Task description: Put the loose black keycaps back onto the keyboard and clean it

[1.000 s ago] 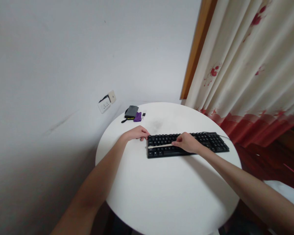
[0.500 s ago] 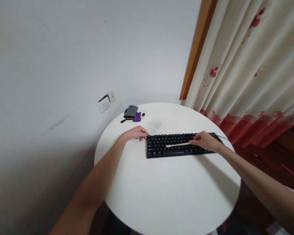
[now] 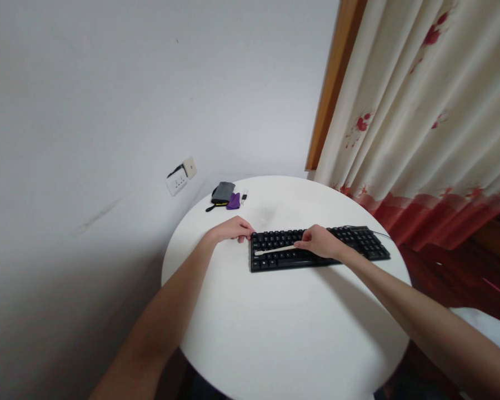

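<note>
A black keyboard lies across the far half of a round white table. My left hand rests at the keyboard's left end, fingers curled against its corner. My right hand sits over the middle of the keys, closed on a thin pale stick. The stick lies along a key row and its tip reaches the left end of the keyboard.
A grey pouch, a purple cloth and a small clear item lie at the table's far edge by the wall. A wall socket is to their left. A floral curtain hangs at the right; a thin cable leaves the keyboard's right end.
My right hand went to the keyboard's right end with the stick, then came back to the middle; the stick's tip is at the left end again. My left hand has stayed put.
</note>
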Tool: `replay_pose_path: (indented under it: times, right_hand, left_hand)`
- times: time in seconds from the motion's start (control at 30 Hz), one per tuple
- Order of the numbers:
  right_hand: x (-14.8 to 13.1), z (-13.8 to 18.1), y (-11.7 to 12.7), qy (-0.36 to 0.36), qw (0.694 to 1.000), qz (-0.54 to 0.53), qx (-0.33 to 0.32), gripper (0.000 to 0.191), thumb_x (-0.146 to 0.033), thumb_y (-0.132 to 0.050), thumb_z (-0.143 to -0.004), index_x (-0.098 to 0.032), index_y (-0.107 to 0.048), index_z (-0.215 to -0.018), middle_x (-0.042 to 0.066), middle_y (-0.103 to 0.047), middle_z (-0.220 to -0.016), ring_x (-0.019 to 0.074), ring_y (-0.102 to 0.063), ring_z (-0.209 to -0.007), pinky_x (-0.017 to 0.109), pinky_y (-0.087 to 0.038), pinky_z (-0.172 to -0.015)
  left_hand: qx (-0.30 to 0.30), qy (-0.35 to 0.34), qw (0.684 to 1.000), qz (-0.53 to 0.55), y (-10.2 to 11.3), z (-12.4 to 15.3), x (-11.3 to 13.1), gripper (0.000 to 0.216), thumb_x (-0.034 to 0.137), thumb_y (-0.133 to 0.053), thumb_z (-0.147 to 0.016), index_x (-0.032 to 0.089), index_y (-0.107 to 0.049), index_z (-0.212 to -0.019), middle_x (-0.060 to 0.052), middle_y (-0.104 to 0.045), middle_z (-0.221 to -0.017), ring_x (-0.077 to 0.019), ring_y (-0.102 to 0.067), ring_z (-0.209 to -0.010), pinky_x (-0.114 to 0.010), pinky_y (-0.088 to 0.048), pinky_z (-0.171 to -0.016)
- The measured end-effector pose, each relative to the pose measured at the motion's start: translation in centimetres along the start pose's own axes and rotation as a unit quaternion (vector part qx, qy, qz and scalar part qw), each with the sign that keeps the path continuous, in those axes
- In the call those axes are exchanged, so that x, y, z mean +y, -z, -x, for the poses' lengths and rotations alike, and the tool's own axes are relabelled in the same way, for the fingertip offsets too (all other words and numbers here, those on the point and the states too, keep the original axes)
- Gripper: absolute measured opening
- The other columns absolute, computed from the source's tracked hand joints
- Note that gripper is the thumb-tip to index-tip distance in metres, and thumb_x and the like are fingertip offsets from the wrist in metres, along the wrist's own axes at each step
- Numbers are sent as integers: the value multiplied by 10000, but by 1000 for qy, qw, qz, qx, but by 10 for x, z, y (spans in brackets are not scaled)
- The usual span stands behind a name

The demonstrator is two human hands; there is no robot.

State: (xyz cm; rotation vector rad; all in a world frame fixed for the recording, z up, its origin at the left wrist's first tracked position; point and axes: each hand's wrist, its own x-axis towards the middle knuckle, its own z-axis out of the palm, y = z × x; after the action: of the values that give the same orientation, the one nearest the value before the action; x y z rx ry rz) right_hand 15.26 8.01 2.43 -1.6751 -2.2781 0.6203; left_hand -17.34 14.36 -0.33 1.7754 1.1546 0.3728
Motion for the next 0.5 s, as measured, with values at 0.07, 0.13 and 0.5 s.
replay_pose_path:
  times: [0.07, 0.13, 0.5]
  right_hand:
    - [-5, -2, -1, 8, 1000, -1, -1, 358, -489, -657, -784, -173, -682, -619, 35, -651, -579, 144, -555, -542, 273, -361, -540]
    - [-8, -2, -2, 14, 1000, -1, -1, 350, -480, -656, -788, -171, -686, -624, 38, -656, -584, 146, -560, -545, 274, -364, -545]
    - [16, 7, 12, -4, 1000, 0, -3, 380, -510, -645, -779, -167, -688, -622, 31, -640, -567, 143, -534, -537, 278, -358, -535]
  left_hand:
    - [-3, -2, 1000, 3, 1, -1, -1, 268, 287, -615, -719, 120, -764, -867, -68, -705, -758, -108, -554, -547, -197, -293, -455]
    - [-5, -4, 1000, 4, 1, -1, -2, 276, 298, -621, -720, 122, -765, -878, -71, -708, -764, -108, -553, -545, -197, -289, -450]
    - [-1, 2, 1000, -4, -2, 3, 4, 296, 345, -632, -736, 115, -761, -871, -78, -709, -777, -108, -553, -549, -203, -289, -461]
